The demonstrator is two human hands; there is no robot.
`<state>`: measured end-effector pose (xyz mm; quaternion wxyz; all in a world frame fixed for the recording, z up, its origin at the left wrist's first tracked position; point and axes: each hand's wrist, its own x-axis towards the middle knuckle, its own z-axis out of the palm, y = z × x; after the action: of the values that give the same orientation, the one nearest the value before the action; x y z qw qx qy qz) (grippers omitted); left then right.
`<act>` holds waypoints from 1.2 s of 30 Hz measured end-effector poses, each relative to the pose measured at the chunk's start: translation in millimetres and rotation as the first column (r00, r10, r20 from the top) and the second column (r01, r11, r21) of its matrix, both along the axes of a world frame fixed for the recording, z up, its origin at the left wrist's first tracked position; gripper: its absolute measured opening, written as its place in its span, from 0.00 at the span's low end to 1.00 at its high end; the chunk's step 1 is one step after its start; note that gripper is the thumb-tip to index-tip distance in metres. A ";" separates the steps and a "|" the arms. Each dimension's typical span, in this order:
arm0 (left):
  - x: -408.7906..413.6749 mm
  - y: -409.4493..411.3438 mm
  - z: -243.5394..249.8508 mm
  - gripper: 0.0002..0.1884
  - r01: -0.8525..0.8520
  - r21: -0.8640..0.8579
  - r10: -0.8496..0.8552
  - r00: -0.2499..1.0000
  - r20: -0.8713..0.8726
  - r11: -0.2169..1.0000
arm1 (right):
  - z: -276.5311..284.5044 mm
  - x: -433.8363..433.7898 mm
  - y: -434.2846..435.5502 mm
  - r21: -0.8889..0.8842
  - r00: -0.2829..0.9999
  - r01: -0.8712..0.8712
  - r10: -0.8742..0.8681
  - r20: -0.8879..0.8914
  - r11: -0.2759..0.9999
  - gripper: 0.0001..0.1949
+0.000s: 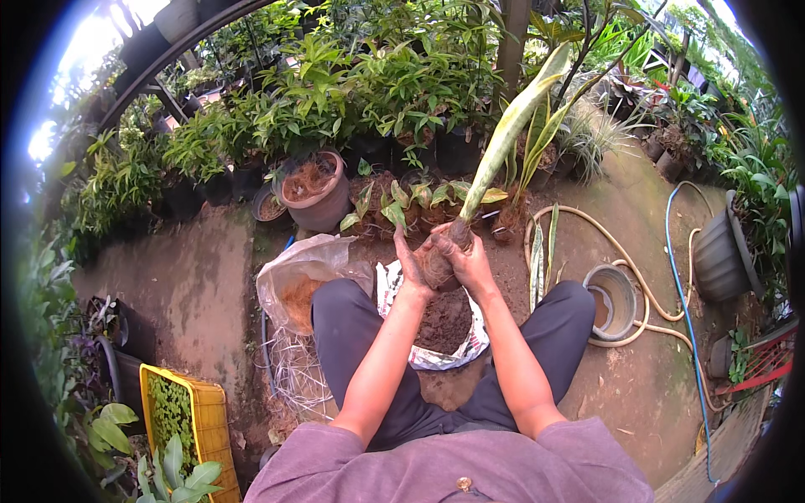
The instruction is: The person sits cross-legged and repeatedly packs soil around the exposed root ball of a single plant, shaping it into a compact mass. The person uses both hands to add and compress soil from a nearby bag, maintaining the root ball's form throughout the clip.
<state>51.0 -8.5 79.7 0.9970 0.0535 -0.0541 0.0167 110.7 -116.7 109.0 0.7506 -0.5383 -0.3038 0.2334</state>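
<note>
Between my two hands is a snake plant, tilted so its long leaves lean up and to the right. Brown fibre wraps its root ball. My left hand cups the root ball from the left, thumb and fingers soiled. Around the base of the leaves and the ball's right side closes my right hand. Directly below the hands, between my knees, stands an opened printed sack with dark soil in it. The hands and root ball hide part of the sack's far side.
Left of the sack lies a clear plastic bag with coconut fibre; pale string is strewn below it. Several small wrapped plants line the back beside a clay pot. A hose loops around a grey bucket. A yellow crate stands left.
</note>
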 end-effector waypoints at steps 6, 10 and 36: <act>6.3 -9.1 -13.1 0.55 -0.232 0.031 0.233 0.947 -0.222 0.972 | 8.4 14.3 2.7 -0.159 0.996 0.084 -0.086 -0.003 0.984 0.20; -0.6 -16.6 3.0 0.54 -0.222 -0.008 0.220 0.968 -0.123 0.975 | 22.3 31.0 -19.9 -0.112 0.991 -0.122 0.127 0.036 0.986 0.27; 3.8 -30.8 7.4 0.55 -0.302 -0.101 0.266 0.925 -0.270 0.948 | 15.5 7.8 10.0 -0.086 0.980 0.163 -0.172 -0.104 0.983 0.13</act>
<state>54.8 -39.4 87.1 0.9839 -0.0082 0.0832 0.1581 118.5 -106.6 124.6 0.7621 -0.5766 -0.2060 0.2102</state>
